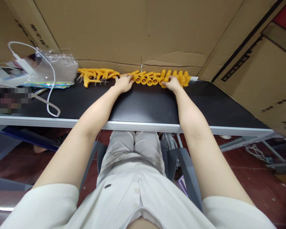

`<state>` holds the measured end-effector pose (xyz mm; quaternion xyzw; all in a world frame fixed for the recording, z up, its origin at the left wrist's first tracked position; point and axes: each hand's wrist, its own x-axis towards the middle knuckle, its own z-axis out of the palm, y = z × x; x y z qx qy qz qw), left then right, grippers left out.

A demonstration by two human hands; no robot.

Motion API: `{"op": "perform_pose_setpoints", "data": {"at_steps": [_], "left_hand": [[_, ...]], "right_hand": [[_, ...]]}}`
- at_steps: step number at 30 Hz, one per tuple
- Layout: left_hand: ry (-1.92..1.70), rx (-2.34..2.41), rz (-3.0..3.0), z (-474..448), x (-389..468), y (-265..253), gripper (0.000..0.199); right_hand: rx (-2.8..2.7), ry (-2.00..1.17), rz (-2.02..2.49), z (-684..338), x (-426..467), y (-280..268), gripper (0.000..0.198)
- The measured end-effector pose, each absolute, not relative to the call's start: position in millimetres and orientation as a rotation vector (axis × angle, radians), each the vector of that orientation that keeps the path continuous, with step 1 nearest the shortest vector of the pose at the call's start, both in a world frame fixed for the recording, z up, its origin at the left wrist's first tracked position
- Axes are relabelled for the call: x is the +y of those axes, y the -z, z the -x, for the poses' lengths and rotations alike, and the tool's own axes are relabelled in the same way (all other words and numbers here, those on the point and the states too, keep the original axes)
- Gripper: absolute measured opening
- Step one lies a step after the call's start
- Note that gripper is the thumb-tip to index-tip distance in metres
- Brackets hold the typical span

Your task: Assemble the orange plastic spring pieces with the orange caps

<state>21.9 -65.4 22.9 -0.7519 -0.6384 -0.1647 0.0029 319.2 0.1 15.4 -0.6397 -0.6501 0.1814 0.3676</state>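
Observation:
Along the back of the black tabletop lies a row of yellow plastic parts. At the left are several T-shaped corkscrew handles with thin metal spirals. In the middle, several yellow funnel-shaped pieces lie with round openings toward me, handles behind them and metal showing inside. Further right, several yellow cone-shaped pieces stand close together. My left hand curls its fingers on the leftmost middle piece, partly hiding it. With fingers bent, my right hand grips a funnel-shaped piece at the row's right end.
A clear plastic bag with colourful flat items lies at the left, beside a white cable and a grey hanger-like loop. Cardboard walls rise behind and at the right. The table's silver edge runs before my lap.

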Motion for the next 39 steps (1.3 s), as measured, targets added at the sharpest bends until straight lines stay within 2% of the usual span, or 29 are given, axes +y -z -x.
{"op": "perform_pose_setpoints", "data": {"at_steps": [3, 8, 12, 14, 18, 20, 22, 25, 28, 33, 36, 39], "left_hand": [[0.569, -2.1, 2.274, -10, -62, -30, 0.065], [0.664, -2.34, 1.979, 15, -71, -50, 0.068], [0.535, -2.505, 1.742, 37, -73, -57, 0.07], [0.444, -2.557, 1.664, 50, -67, -53, 0.081], [0.71, -2.569, 1.747, 72, -55, -37, 0.127], [0.656, -2.615, 1.723, 76, -54, -32, 0.135], [0.5, -2.647, 1.628, 75, -56, -31, 0.131], [0.4, -2.641, 1.539, 71, -59, -35, 0.108], [0.544, -2.585, 1.531, 67, -60, -40, 0.084], [0.788, -2.44, 1.553, 54, -71, -52, 0.061], [0.818, -2.434, 1.54, 46, -79, -58, 0.056], [0.892, -2.44, 1.495, 45, -82, -59, 0.061]], "right_hand": [[-1.668, -0.476, 1.663, -318, -2, -18, 0.027], [-1.74, -0.458, 1.717, -315, -10, -24, 0.021], [-1.798, -0.392, 1.763, -313, -18, -27, 0.019], [-1.809, -0.372, 1.768, -312, -21, -28, 0.018], [-1.837, -0.349, 1.779, -312, -24, -28, 0.014], [-1.841, -0.345, 1.771, -313, -23, -28, 0.013], [-1.846, -0.333, 1.766, -312, -24, -29, 0.016], [-1.897, -0.302, 1.816, -308, -30, -34, 0.024], [-1.992, -0.248, 1.91, -302, -40, -42, 0.033], [-2.054, -0.174, 1.981, -294, -49, -50, 0.045], [-2.044, -0.194, 1.988, -292, -50, -51, 0.044], [-2.036, -0.187, 1.987, -292, -50, -51, 0.038]]}}
